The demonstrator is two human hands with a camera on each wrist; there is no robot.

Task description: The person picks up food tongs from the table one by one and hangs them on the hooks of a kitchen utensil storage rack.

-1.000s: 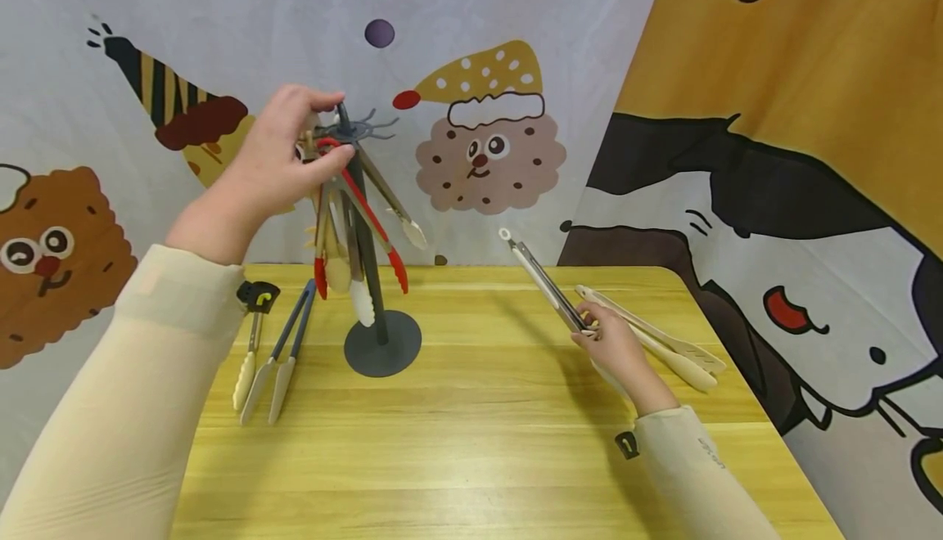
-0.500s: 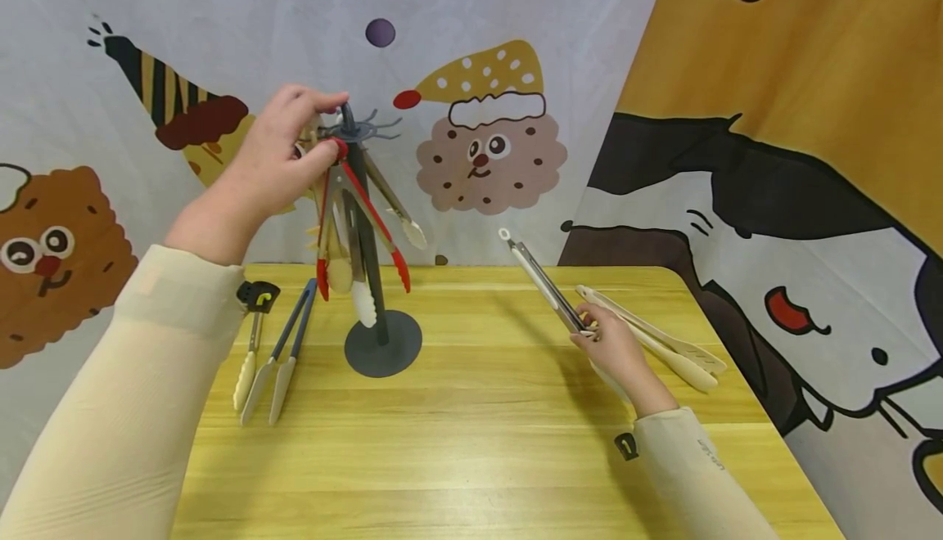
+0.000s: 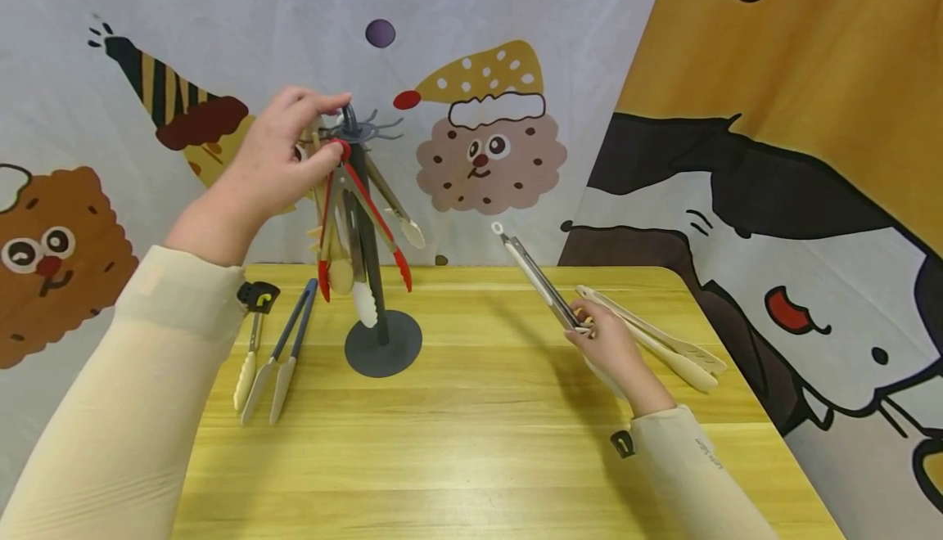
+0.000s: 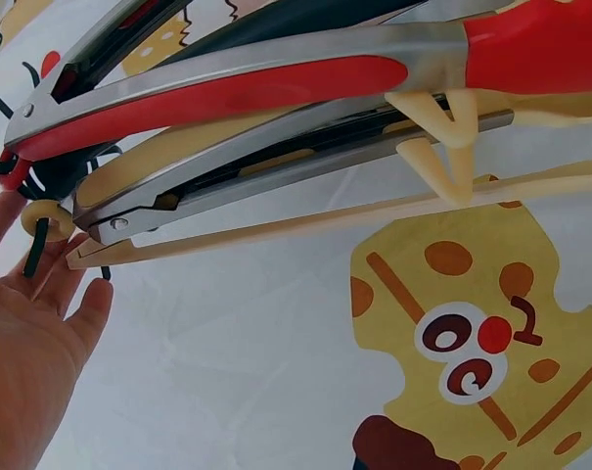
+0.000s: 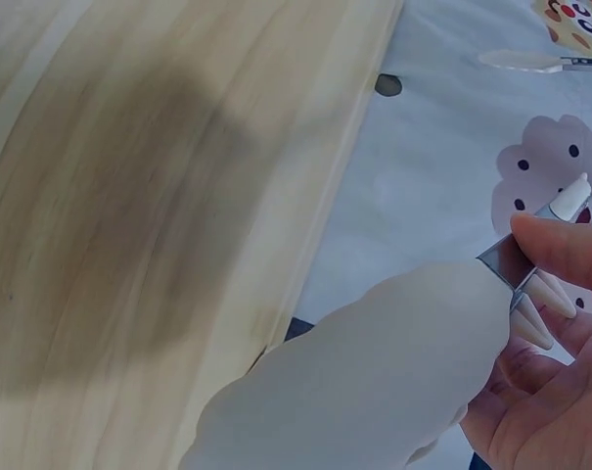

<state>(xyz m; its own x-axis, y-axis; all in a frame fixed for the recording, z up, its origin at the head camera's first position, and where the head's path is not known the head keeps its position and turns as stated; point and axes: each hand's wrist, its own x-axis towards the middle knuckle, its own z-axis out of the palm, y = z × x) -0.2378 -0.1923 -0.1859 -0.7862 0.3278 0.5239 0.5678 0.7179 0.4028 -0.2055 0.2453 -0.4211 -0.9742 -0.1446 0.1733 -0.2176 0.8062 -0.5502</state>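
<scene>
At the top of a dark metal stand (image 3: 381, 345), my left hand (image 3: 268, 155) reaches round the hooks. Its index finger touches the top handle, and the thumb is at the ring of the red-handled tongs (image 3: 377, 217). In the left wrist view, the fingers extend behind the hooks, near the loop of some beige-handled tongs (image 4: 129, 181). Several tongs hang on this side of the stand. At the right, my right hand (image 3: 615, 352) grips metal tongs (image 3: 536, 274) above the table, ring end pointing up and left. Their broad white head (image 5: 354, 367) fills the lower right wrist view.
Beige tongs (image 3: 685, 366) lie on the wooden table (image 3: 457, 458) behind the right hand. Blue-handled tongs (image 3: 297, 334) and cream-tipped tongs (image 3: 246, 380) lie left of the stand. Bare hooks (image 3: 386, 124) stick out on the stand's right. A printed cloth (image 3: 471, 0) hangs behind.
The red-handled tongs have swung round slightly, facing forward more, and the stand's top has shifted a little right. My right hand has moved slightly left with its tongs.
</scene>
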